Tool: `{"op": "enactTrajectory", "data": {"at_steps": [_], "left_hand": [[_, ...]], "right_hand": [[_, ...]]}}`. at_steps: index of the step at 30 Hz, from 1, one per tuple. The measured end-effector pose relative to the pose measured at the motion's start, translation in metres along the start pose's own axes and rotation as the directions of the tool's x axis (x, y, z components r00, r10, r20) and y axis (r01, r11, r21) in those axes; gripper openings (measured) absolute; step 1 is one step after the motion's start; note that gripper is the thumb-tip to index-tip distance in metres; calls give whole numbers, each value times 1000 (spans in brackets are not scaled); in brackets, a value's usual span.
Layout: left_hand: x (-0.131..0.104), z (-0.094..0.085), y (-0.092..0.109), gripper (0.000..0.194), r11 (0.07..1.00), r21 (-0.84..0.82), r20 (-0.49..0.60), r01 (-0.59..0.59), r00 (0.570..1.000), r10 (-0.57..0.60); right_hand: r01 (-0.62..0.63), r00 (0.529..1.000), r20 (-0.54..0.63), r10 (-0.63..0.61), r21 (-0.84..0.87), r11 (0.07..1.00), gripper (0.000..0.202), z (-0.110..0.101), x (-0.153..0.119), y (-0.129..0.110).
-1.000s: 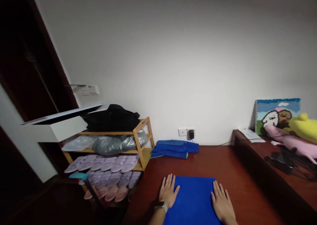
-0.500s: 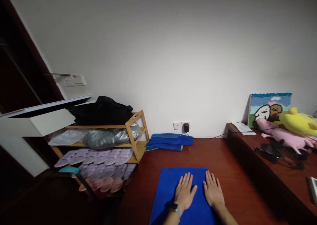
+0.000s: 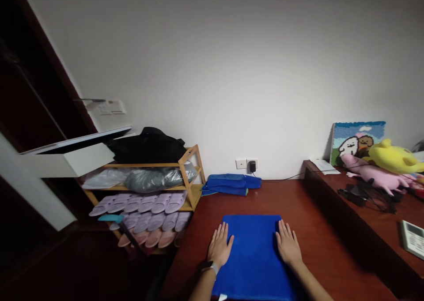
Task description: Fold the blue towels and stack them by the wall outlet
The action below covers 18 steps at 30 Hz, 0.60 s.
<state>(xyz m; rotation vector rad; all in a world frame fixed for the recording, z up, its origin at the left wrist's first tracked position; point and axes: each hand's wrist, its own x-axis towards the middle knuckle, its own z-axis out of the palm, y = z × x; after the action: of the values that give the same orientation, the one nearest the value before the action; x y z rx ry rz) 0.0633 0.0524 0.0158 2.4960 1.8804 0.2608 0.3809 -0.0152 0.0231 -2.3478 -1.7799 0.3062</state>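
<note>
A blue towel [image 3: 253, 257] lies spread flat on the reddish-brown table [image 3: 318, 248], a small white tag showing at its near left corner. My left hand [image 3: 220, 246], with a watch on the wrist, rests palm down over the towel's left edge, fingers stretched out. On the opposite side my right hand [image 3: 289, 243] lies flat along the right edge, its fingers straight and slightly apart. Neither hand grips anything. Farther back, folded blue cloths [image 3: 228, 184] are piled against the wall.
A wooden rack [image 3: 192, 177] with several slippers and a black bag [image 3: 149, 146] stands left. On the raised right-hand surface are plush toys [image 3: 374, 173], a dog picture [image 3: 357, 137], cables [image 3: 377, 197] and a calculator [image 3: 414, 239]. A black plug [image 3: 252, 166] sits in the wall socket.
My left hand has slid left from the middle of the towel to its left edge. My right hand stays at the right edge. The view has shifted slightly.
</note>
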Motion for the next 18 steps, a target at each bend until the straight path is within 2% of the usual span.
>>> {"op": "enactTrajectory", "data": {"at_steps": [2,6,8,10,12,14,17,18], "left_hand": [[0,-2,1,71,1000,0,16,12,1000,-12],[1,-8,-3,71,1000,-3,28,12,1000,-12],[2,-13,-2,69,1000,3,0,0,1000,0],[2,-18,9,67,1000,4,-60,-27,998,27],[-1,-22,37,64,996,-17,-119,-85,989,83],[-9,-20,77,61,980,-64,-130,-186,976,177],[-26,-6,142,61,905,-174,-67,-388,922,382],[-31,0,158,62,886,-208,-46,-414,909,414]], "right_hand": [[40,999,-33,-40,10,999,69,3,-16,4],[46,999,3,-46,3,999,70,9,-38,15],[44,999,10,-44,8,999,70,9,-42,16],[41,999,9,-41,13,999,69,7,-42,15],[37,999,11,-37,8,999,69,5,-42,14],[40,999,13,-40,-9,999,69,3,-42,13],[52,998,29,-51,-52,997,69,4,-42,14],[63,998,35,-61,-63,996,68,5,-42,15]]}}
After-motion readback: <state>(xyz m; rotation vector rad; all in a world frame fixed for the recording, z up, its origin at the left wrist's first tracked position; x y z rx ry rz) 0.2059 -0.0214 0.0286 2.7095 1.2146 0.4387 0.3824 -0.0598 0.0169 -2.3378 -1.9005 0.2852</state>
